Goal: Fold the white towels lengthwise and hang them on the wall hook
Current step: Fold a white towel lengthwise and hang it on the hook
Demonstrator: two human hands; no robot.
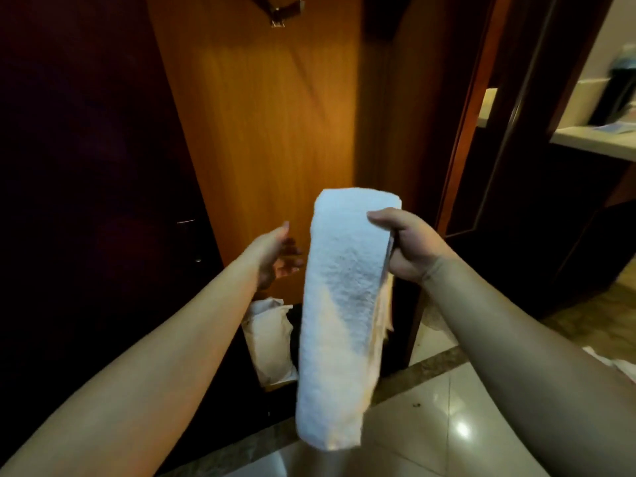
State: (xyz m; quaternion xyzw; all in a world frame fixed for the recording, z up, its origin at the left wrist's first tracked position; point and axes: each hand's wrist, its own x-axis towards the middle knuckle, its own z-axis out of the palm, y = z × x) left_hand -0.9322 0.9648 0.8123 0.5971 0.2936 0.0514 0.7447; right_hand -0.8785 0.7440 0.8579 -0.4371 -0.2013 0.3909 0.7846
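I can read no writing anywhere here: no label or brand on the towel I hold, none on the wooden door, and the things on the counter at the far right are too blurred to show any words or numbers

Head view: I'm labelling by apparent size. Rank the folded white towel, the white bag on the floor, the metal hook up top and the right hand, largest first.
1. Folded white towel
2. White bag, partly hidden behind the towel
3. Right hand, nearer the camera, so this order is unsure
4. Metal hook, cut off by the frame's top edge
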